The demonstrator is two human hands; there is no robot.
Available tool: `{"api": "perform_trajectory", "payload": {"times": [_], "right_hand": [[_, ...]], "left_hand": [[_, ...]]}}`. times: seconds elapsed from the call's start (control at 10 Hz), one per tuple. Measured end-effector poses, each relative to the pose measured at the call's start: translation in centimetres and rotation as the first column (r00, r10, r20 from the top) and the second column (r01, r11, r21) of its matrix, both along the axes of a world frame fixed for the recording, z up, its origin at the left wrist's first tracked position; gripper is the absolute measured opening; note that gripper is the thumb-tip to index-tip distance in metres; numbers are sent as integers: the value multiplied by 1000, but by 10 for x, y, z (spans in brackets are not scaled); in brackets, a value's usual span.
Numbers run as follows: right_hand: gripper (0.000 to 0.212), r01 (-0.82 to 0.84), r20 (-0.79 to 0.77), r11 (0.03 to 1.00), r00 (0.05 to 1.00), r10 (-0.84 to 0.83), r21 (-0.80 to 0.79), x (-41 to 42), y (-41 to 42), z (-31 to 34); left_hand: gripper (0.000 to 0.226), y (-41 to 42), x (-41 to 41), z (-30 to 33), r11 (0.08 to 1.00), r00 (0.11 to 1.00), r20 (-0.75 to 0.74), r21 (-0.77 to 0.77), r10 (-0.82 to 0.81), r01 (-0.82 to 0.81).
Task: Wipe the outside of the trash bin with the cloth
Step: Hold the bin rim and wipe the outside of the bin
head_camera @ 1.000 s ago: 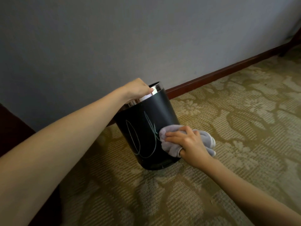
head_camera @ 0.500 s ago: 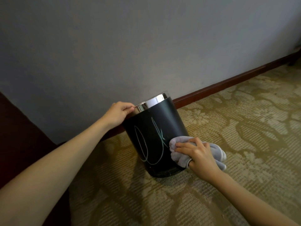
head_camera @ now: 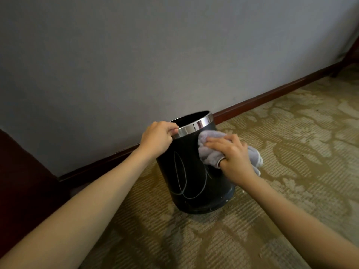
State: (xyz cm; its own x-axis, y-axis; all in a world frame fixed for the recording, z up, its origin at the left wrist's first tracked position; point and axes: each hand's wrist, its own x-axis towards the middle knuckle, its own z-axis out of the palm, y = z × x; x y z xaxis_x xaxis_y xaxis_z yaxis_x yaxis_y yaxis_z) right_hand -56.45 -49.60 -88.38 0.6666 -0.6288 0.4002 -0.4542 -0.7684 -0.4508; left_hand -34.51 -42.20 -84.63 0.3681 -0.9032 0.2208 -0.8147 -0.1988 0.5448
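Note:
A black trash bin (head_camera: pixel 194 187) with a shiny metal rim stands on the carpet near the wall, tilted a little. Pale scribbled lines run down its front. My left hand (head_camera: pixel 157 138) grips the rim at its left side, fingers curled over the edge. My right hand (head_camera: pixel 232 155) holds a bunched grey cloth (head_camera: pixel 209 150) and presses it against the bin's upper right side, just under the rim. Part of the cloth sticks out behind my hand on the right.
A grey wall (head_camera: pixel 155 55) with a dark wooden skirting board (head_camera: pixel 272 94) runs behind the bin. Patterned beige carpet (head_camera: pixel 291 152) covers the floor. Dark wooden furniture (head_camera: pixel 17 171) stands at the left edge, and another dark piece sits at the far right corner.
My right hand has slid the cloth up the bin's side from near the bottom to just under the rim. My left hand keeps its grip on the rim.

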Motion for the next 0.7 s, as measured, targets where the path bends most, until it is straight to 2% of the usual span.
{"api": "perform_trajectory", "payload": {"times": [0.1,0.2,0.3,0.4,0.5,0.6,0.7], "right_hand": [[51,-20,-124,997,992,29,71,-28,20,-38],[52,-76,-316,992,943,105,102,-51,35,-66],[51,-91,-318,992,941,115,89,-53,33,-59],[48,-93,-215,996,973,89,-7,-27,12,-27],[43,-85,-120,995,990,77,-59,10,-3,15],[61,-120,-96,990,989,113,-78,22,-7,23],[96,-207,-218,972,959,179,-112,6,9,-4]], "left_hand": [[25,-5,5,5,999,999,-30,32,14,-13],[28,-8,11,9,998,999,-11,47,43,-42],[32,-10,12,11,997,999,-11,57,50,-49],[38,-13,11,10,997,999,3,66,34,-34],[31,-15,6,11,996,999,50,93,9,-13],[24,-17,9,12,993,997,66,114,33,-40],[17,-18,19,11,992,998,31,111,60,-63]]}}
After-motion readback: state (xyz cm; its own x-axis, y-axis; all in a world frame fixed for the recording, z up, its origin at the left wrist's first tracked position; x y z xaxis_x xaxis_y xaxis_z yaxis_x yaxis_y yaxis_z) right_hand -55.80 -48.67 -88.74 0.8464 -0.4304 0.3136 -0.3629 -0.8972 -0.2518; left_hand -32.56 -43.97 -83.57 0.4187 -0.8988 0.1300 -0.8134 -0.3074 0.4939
